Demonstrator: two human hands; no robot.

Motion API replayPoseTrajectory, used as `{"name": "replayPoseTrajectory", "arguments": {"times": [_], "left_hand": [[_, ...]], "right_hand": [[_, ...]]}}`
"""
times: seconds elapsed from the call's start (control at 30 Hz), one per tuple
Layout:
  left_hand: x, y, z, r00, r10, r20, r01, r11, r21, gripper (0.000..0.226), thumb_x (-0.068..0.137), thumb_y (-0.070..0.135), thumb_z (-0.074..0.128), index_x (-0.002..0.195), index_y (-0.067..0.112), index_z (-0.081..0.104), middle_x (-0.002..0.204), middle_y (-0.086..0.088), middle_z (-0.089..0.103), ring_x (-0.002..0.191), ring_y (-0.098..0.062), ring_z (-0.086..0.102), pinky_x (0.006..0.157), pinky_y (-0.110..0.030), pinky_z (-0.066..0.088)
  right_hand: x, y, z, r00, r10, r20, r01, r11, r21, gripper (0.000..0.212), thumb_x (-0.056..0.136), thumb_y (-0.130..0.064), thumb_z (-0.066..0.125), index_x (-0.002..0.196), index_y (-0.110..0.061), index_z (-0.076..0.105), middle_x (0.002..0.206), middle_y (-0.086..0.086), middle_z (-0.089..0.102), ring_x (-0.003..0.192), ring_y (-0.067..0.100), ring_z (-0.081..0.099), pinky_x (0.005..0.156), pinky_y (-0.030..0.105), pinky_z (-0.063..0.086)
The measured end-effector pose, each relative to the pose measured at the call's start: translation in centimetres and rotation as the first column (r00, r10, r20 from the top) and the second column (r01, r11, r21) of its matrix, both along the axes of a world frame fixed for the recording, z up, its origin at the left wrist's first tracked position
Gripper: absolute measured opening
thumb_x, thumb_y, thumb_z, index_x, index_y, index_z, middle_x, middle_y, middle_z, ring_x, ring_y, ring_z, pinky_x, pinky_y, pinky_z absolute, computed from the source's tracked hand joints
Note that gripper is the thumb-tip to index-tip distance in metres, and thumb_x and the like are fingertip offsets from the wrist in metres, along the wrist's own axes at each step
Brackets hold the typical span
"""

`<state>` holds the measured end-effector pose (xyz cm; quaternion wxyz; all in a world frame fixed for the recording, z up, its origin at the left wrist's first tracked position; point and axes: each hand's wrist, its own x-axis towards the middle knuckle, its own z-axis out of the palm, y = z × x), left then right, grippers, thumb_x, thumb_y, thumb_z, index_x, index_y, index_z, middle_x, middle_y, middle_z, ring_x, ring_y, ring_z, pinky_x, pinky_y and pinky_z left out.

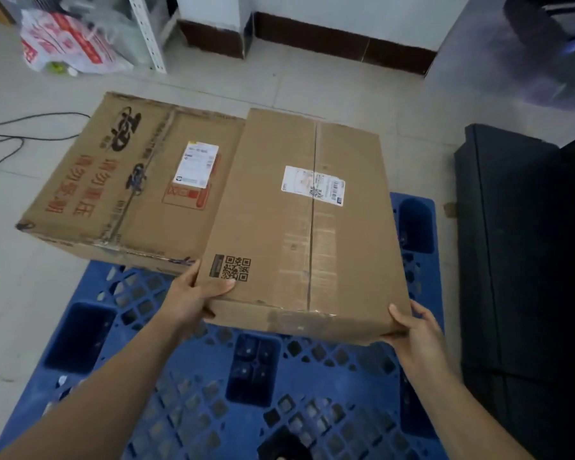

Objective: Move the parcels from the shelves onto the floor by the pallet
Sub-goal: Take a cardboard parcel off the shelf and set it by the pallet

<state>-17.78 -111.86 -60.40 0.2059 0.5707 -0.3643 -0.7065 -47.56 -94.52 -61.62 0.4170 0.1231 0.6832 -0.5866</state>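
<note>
I hold a plain brown cardboard parcel with a white label and a taped seam above the blue plastic pallet. My left hand grips its near left corner, thumb on top by the printed QR code. My right hand grips the near right corner, thumb on the edge. A second, wider parcel with red and black printing and a white label lies to the left, partly under the held parcel's left edge; whether it rests on the pallet's far end or the floor is hidden.
Grey tiled floor surrounds the pallet. A black block stands close on the right. Black cables trail at the left. A white shelf post and plastic bags are at the back left, the wall behind.
</note>
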Motion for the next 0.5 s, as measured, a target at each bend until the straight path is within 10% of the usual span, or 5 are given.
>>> {"name": "replayPoseTrajectory", "arguments": {"times": [0.5], "left_hand": [[1.0, 0.6, -8.4, 0.957, 0.189, 0.222, -0.184, 0.982, -0.043, 0.061, 0.076, 0.001, 0.076, 0.129, 0.009, 0.047, 0.119, -0.01, 0.061, 0.11, -0.03, 0.06, 0.096, -0.046, 0.049]], "right_hand": [[1.4, -1.3, -6.8, 0.992, 0.125, -0.01, -0.123, 0.985, 0.119, 0.043, 0.085, 0.009, 0.061, 0.122, -0.007, 0.048, 0.124, 0.013, 0.056, 0.105, 0.031, 0.057, 0.09, 0.058, 0.048]]}}
